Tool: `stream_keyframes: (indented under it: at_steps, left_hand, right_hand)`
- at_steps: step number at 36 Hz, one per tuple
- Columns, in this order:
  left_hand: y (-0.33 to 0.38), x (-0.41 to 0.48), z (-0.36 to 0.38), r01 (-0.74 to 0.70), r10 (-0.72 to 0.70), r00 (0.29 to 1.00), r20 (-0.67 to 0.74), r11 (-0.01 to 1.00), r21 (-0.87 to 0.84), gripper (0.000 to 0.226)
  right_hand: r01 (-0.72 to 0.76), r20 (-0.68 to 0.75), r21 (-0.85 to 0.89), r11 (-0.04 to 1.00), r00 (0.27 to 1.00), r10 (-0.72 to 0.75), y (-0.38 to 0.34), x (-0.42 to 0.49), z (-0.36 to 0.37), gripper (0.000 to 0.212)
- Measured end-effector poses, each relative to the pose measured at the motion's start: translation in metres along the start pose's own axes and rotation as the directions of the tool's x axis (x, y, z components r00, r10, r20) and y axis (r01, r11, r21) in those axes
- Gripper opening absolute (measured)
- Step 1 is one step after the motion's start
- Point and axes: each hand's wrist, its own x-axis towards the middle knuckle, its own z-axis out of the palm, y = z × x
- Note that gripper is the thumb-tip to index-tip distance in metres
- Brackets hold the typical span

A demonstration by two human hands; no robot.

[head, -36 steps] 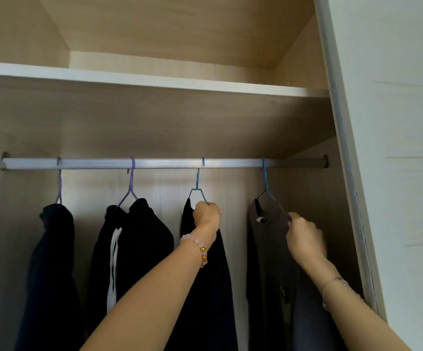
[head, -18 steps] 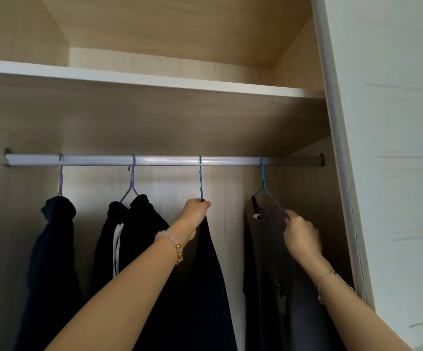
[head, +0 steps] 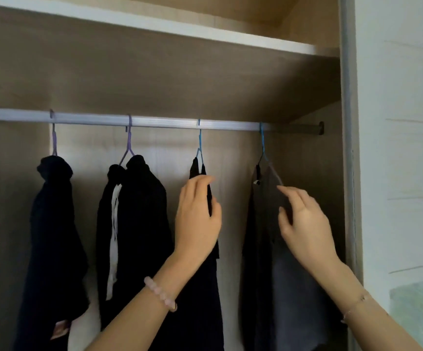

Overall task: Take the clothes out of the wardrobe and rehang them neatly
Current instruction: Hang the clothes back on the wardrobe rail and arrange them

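Clothes (head: 139, 211) hang on the rail (head: 154, 121), and since our left hand (head: 197, 216) pinches the black one (head: 205, 312) while our right hand (head: 305, 224), fingers (head: 291, 196) loose and open, only touches the grey one (head: 268, 274), we fear a quick pull may slide cloth off its thin hanger (head: 263, 150).

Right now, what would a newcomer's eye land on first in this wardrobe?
Both hands reach up into the wardrobe: the left hand pinches the black garment on the third hanger from the left, and the right hand touches the grey garment beside it. Above them, a pale rail carries four dark garments, spaced apart.
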Motion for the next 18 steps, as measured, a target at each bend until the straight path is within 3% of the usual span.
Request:
stream_keyframes:
  at_steps: [4,7,10,14,18]
  left_hand:
    - [0.024,-0.057,0.02,-0.048,0.053,0.998,0.038,0.993,-0.105,0.034]
    - [0.046,-0.1,0.044,0.019,0.036,0.973,0.226,0.971,-0.238,0.033]
    - [0.072,-0.132,0.071,0.147,0.026,0.903,0.43,0.92,-0.364,0.039]
    - [0.1,-0.154,0.109,0.377,-0.088,0.818,0.568,0.829,-0.414,0.058]
    - [0.114,-0.156,0.134,0.651,-0.139,0.682,0.718,0.562,-0.511,0.054]
  right_hand:
    - [0.052,-0.113,0.06,0.997,0.993,-0.045,-0.002,-0.039,-0.034,0.032]
    - [0.042,-0.212,0.023,0.999,0.977,-0.036,0.011,-0.064,-0.053,0.033]
    - [-0.037,-0.294,-0.028,0.999,0.956,0.027,0.034,-0.086,-0.061,0.04]
    - [-0.288,-0.171,-0.01,0.957,0.944,0.283,0.065,-0.109,-0.058,0.066]
    - [-0.356,0.024,0.113,0.928,0.934,0.356,0.08,-0.126,-0.049,0.071]
